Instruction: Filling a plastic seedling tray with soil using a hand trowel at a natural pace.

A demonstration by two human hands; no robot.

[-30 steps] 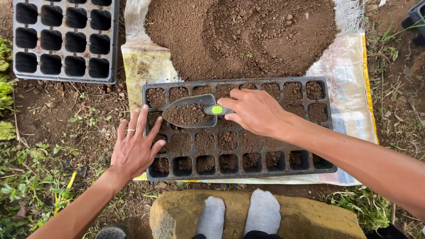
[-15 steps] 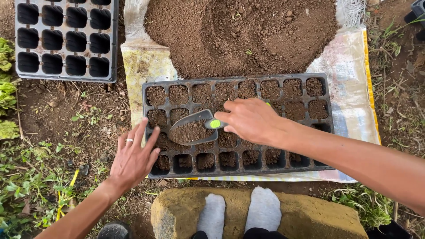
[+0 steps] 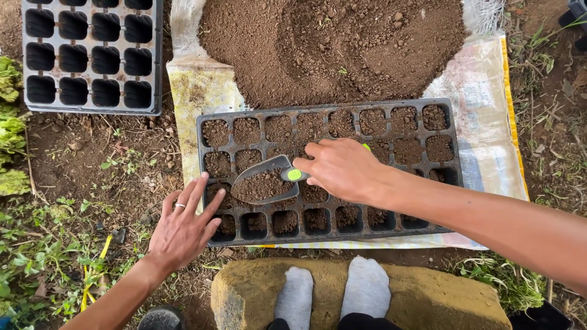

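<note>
Head view, looking down. The right hand point(image 3: 345, 170) has its grip closed around the handle of a grey trowel point(image 3: 266, 180); the handle bears a green dot just beside the knuckles. The blade, loaded with soil, extends to the left of the grip and hovers over the lower-left cells of the black seedling tray point(image 3: 452, 177). Most tray cells hold soil; those in the row nearest the person are filled less.

The left hand point(image 3: 183, 229) lies open, fingers spread, holding nothing; its fingertips touch the tray's left edge, below and to the left of the trowel blade. A ring sits on one finger.

Beyond the right-hand grip, a soil heap point(image 3: 333, 49) lies on a woven sack point(image 3: 483, 122), which also carries the tray. Far to the left of both hands stands an empty second tray point(image 3: 92, 58). Nearer the person than the grip, two socked feet point(image 3: 330, 293) rest on a stone block point(image 3: 428, 299).
</note>
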